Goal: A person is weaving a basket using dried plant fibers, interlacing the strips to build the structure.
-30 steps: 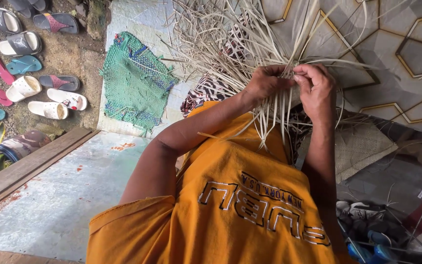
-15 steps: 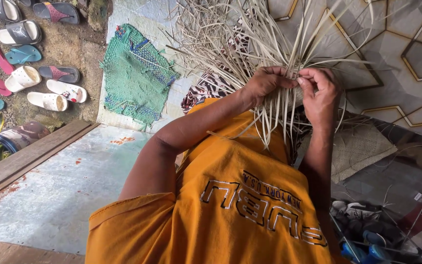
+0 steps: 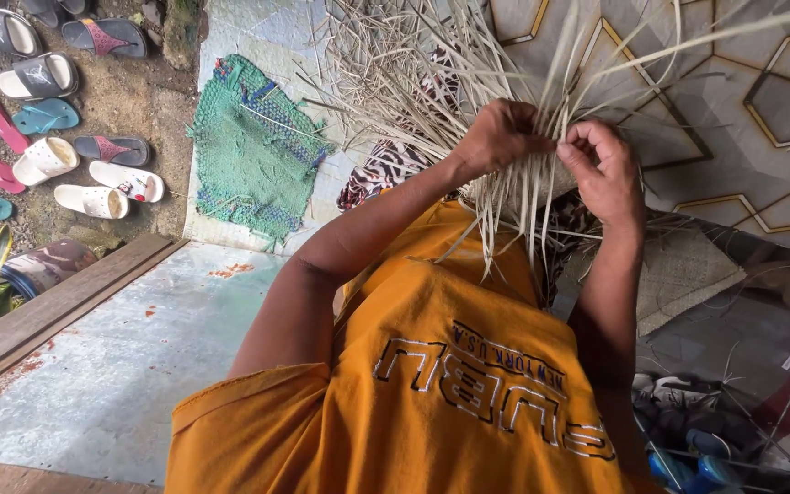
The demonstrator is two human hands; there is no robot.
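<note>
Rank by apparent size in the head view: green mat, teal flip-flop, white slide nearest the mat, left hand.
1. Green mat, clearly largest.
2. Left hand, though it sits nearer the camera.
3. White slide and teal flip-flop look alike; unranked.

Loose pale straw strips point(image 3: 432, 64) crowd above both hands; bare concrete floor point(image 3: 130, 357) lies open lower left.

Both arms are raised and stretched forward, away from the body, and the elbows are a little bent. The left hand point(image 3: 502, 137) is turned with its back up and its fingers are curled closed. The right hand point(image 3: 603, 169) is just beside it, almost touching, the fingers bent inward, probably pinching. Both forearms are bare.
</note>
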